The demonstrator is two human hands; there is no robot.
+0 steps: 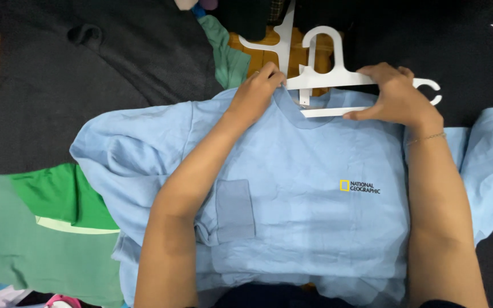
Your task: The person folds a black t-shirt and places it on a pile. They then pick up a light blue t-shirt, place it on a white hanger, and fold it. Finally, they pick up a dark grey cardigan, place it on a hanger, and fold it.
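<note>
Blue tee [292,194] x1, both hands on white hanger [320,80] x1.

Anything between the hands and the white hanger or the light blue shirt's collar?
Nothing visible. The left hand already pinches the light blue shirt at its collar, and the right hand rests directly on the white hanger, which lies at the neck opening.

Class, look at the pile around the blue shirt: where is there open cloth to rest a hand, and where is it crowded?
Open: the dark fabric upper left, and the blue shirt chest between the forearms. Crowded: the collar, where left hand, right hand and white hanger meet; green garments fill the lower left.
</note>
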